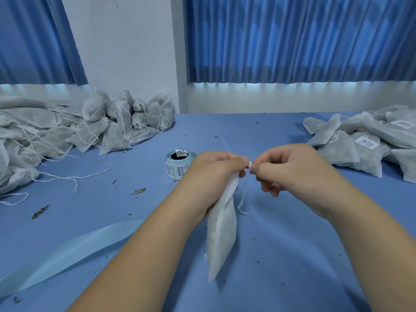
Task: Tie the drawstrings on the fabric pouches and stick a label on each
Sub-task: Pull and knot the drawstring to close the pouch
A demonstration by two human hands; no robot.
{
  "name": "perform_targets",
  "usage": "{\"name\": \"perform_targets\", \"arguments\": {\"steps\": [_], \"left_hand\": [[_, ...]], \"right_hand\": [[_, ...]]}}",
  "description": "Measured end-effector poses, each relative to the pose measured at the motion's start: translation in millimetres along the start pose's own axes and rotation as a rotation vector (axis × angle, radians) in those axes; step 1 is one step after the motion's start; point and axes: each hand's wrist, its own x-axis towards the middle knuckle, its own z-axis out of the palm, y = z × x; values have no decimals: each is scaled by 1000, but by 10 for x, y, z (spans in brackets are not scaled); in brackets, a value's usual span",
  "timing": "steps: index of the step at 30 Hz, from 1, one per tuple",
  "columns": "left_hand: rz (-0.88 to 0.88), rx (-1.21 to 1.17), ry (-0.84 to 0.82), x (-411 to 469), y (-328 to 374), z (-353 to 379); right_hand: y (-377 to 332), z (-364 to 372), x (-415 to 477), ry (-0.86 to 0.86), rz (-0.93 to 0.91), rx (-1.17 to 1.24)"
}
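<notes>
A white fabric pouch (221,233) hangs from my left hand (213,168), which grips its gathered neck above the blue table. My right hand (290,167) pinches the white drawstring (242,199) right beside the pouch's mouth; a loose end of the string dangles below between the two hands. The roll of barcode labels (176,164) stands on the table just left of my left hand.
A heap of unlabelled pouches (74,129) with loose strings lies at the far left. Labelled pouches (364,143) are piled at the far right. A pale blue backing strip (67,251) trails across the near left of the blue table (281,244), among dry leaf bits.
</notes>
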Motion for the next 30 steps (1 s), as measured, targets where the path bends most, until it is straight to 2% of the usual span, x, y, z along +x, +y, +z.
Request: {"name": "perform_targets", "arguments": {"steps": [7,14,24,30], "left_hand": [[-15,11,-34,24,-17,-23],[-39,-150,-83,47,-52,-25],[17,-83,53,40,-63,45],[70,-9,137,41,-69,54]], "right_hand": [[-4,11,2,35,-19,-53],[-21,-10,1,32,-19,-23],[19,102,12,165,-164,-106],[11,68,-13,143,-204,-156]]}}
